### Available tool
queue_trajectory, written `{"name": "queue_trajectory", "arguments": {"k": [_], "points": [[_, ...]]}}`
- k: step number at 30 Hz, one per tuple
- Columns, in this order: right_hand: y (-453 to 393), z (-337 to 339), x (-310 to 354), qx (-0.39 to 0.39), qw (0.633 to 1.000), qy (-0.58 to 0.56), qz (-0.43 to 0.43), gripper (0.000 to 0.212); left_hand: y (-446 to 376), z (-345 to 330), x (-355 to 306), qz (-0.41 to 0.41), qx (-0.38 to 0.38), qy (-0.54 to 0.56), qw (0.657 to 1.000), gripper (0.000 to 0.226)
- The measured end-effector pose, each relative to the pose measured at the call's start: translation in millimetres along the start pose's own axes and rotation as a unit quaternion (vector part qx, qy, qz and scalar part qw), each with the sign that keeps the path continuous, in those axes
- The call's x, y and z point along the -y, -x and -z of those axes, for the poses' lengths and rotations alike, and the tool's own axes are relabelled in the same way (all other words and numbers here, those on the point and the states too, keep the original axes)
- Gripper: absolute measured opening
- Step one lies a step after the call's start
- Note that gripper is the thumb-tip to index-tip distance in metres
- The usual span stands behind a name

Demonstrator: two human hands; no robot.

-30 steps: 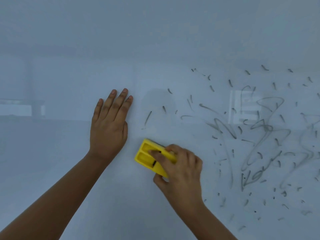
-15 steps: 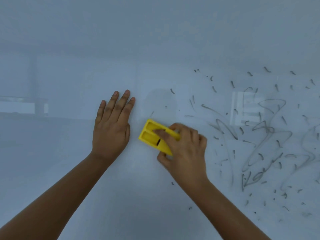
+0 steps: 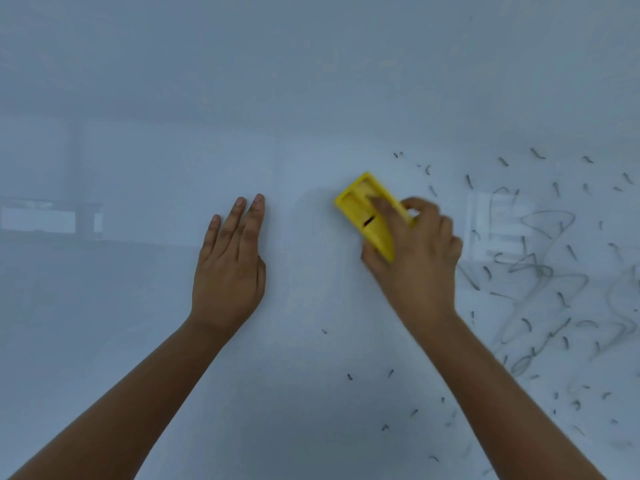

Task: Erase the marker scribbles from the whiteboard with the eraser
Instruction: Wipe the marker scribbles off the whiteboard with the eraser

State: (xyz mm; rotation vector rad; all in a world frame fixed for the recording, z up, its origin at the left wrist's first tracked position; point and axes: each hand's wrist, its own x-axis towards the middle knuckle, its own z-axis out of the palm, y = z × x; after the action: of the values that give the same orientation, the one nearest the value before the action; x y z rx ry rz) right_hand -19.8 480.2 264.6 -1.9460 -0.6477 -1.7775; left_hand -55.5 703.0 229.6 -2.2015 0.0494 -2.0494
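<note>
1. The fingers point(image 3: 382, 211) of the right hand point(image 3: 420, 258) are clamped on the eraser point(image 3: 367, 211): index finger laid along its yellow back, the others curled over its right edge, thumb under its lower end.
2. The eraser lies flat on the whiteboard point(image 3: 311, 81), near the middle of the view. Its long axis runs on a slant, from upper left down to lower right, towards the wrist.
3. The scribbles point(image 3: 540, 271) lie to the right of the eraser and below it. Grey loops and short dark dashes fill the board's right side, and a few stray dashes point(image 3: 349, 376) sit lower down, beneath the right forearm. The nearest dashes point(image 3: 429, 169) are just beside the eraser's upper right corner.
4. The right hand is plainly the nearer one to the marks. I judge that the next stroke should carry the eraser rightwards and downwards, broadside to its long axis, so that each pass clears a wide band.
5. The left hand point(image 3: 228, 268) rests flat on the board, well to the left of the eraser, with fingers straight and close together, holding nothing. It seems to steady the person.
6. The board around and left of the eraser is clean; I judge the work well begun but far from done.
7. The glossy surface reflects a pale window patch point(image 3: 498, 230) among the loops; little else of the room shows.
</note>
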Motion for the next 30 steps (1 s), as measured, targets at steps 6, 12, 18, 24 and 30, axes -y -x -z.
{"name": "queue_trajectory", "arguments": {"k": [6,12,18,24,30], "points": [[-12,-6,31,0.006,1.000,0.017,-0.003,0.061,3,0,2,-0.010,0.004,-0.013,1.000,0.064],[18,5,-1,0.031,0.998,0.032,0.037,0.057,6,0,3,-0.018,0.007,-0.023,1.000,0.061],[-34,12,-10,0.031,0.992,0.052,-0.107,0.066,15,-3,-6,0.017,0.000,-0.031,0.999,0.055],[24,9,-8,0.044,0.998,0.043,-0.007,0.067,19,-3,-7,0.019,-0.004,-0.038,0.999,0.053],[-46,18,-32,0.021,0.984,0.070,-0.161,0.066,20,-4,-8,0.023,-0.003,-0.039,0.999,0.053]]}}
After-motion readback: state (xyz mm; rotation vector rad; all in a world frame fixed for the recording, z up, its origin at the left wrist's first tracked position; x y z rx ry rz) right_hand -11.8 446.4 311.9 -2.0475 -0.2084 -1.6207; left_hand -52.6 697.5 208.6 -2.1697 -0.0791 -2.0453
